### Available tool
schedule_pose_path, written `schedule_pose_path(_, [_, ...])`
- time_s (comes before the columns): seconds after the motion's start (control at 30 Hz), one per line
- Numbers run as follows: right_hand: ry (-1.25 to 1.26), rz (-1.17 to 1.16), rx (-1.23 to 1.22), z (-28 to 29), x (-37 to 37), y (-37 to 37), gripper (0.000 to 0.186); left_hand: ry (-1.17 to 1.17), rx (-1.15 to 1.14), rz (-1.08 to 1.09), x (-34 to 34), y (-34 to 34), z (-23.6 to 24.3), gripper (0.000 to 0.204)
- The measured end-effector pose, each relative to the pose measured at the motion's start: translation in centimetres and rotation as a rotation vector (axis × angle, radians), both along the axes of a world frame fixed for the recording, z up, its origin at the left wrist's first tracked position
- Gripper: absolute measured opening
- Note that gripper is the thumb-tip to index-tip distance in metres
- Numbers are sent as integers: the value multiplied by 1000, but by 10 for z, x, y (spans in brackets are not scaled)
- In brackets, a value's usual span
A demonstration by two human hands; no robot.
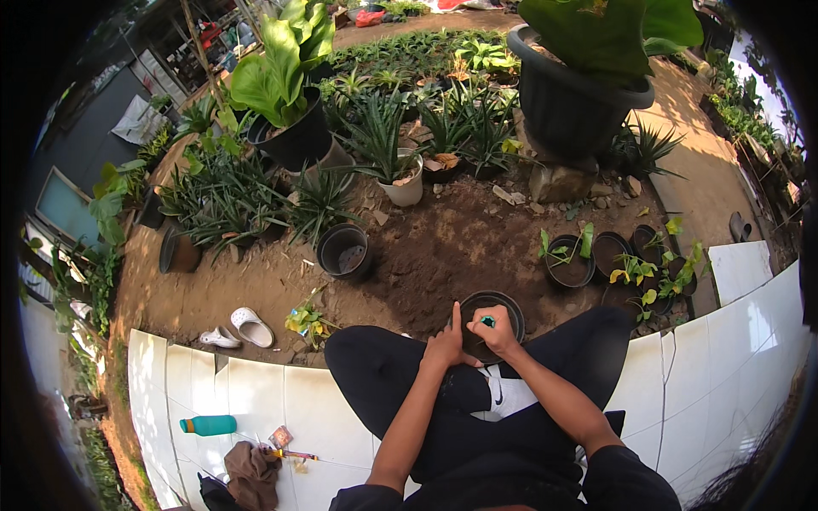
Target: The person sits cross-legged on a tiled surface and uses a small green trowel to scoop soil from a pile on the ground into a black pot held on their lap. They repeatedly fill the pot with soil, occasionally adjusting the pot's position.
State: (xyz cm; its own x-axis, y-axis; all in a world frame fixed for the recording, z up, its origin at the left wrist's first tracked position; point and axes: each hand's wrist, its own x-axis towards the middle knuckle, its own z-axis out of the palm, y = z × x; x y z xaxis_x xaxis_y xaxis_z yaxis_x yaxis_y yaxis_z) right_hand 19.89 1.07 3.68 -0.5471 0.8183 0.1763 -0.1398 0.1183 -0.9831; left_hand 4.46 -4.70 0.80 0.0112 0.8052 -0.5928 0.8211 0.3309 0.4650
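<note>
A round black plant pot [516, 308] stands on the soil in front of my crossed legs. My left hand [443, 347] is held against its left side, index finger stretched along the rim and thumb reaching along the near edge. Over the pot, my right hand [501, 332] is closed in a fist around a tool with a green handle [487, 321]. Only the handle's top end shows; its lower part is hidden by the hand. Dark soil seems to lie inside the pot, though my hands cover much of it.
Loose dark soil [443, 247] spreads beyond the pot. An empty black pot [343, 253] is to the left, potted seedlings [571, 260] to the right. White clogs [252, 328] rest near the tiled ledge [273, 387], which bears a teal bottle [209, 425] and brown cloth [252, 477].
</note>
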Motion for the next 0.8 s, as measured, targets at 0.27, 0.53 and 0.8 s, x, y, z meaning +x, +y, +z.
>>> schedule_pose_path(0.27, [-69,20,23,27,10,20,26,26,-10,4,-1,-3,3,166])
schedule_pose_path(0.53, [135,123,-333,11,-1,12,29,21,7,4,0,-5,4,166])
schedule_pose_path(0.8, [-82,101,-64,8,9,12,25,20,-11,-4,2,-2,5,165])
